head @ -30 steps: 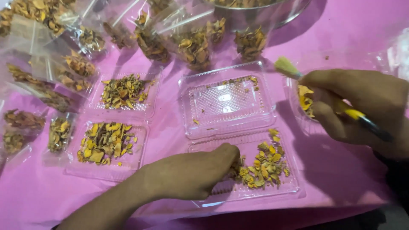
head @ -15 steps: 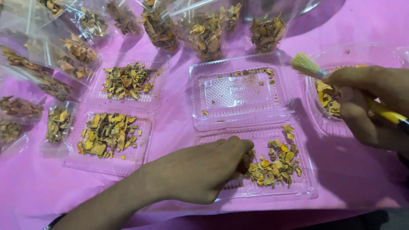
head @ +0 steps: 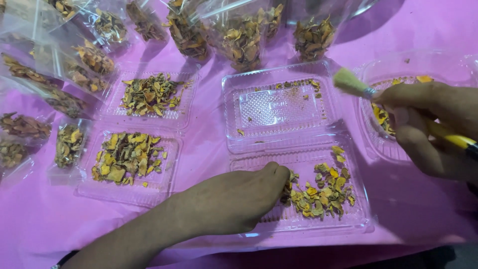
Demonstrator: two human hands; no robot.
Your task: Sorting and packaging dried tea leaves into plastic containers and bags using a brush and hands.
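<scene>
The left hand (head: 234,201) lies curled in the near half of the open clear clamshell tray (head: 298,226), its fingertips touching the heap of dried yellow petals (head: 318,192); whether it pinches any I cannot tell; the right hand (head: 428,127) is closed around a small brush (head: 351,83), its bristles over the nearly bare far half; I think short, light strokes toward the heap, with the tray held steady, work best.

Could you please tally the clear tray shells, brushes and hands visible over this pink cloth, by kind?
clear tray shells: 5
brush: 1
hands, the left hand and the right hand: 2
Total: 8
</scene>
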